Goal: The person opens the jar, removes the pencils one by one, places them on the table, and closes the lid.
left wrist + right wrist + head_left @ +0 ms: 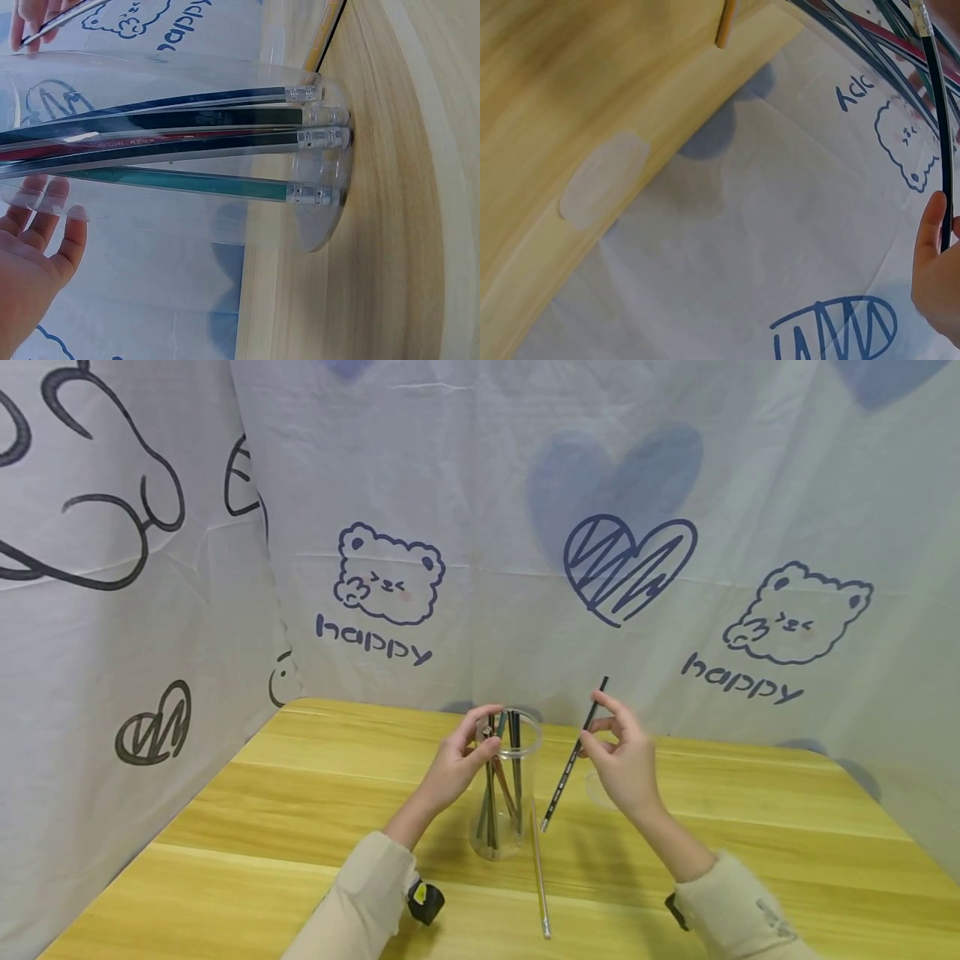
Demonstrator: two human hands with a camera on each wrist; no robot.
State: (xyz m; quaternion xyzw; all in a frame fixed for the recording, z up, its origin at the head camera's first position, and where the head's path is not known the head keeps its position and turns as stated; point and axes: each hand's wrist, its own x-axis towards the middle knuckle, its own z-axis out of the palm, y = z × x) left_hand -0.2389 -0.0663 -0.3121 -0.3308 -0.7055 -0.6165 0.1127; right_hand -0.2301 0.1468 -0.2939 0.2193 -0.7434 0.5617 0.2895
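Note:
A tall clear plastic cup (pixel 501 853) stands upright on the table with several pencils (pixel 225 118) inside, dark, red and green ones, ferrule ends down. My left hand (pixel 455 766) grips it near the rim, thumb on the near side; in the left wrist view fingers touch its clear wall (pixel 225 226). To the right of the cup, my right hand (pixel 628 766) pinches a black pencil (pixel 564 774) in the air, slanted with its eraser end low. A yellowish pencil (pixel 541 881) lies on the table beside the cup, eraser end towards me.
A clear round lid (pixel 606 180) lies flat on the wooden table (pixel 247 827) behind the right hand. White cloth (pixel 487 635) with drawn bears and hearts hangs at the back and left. A dark strapped device (pixel 426 902) is at the left wrist.

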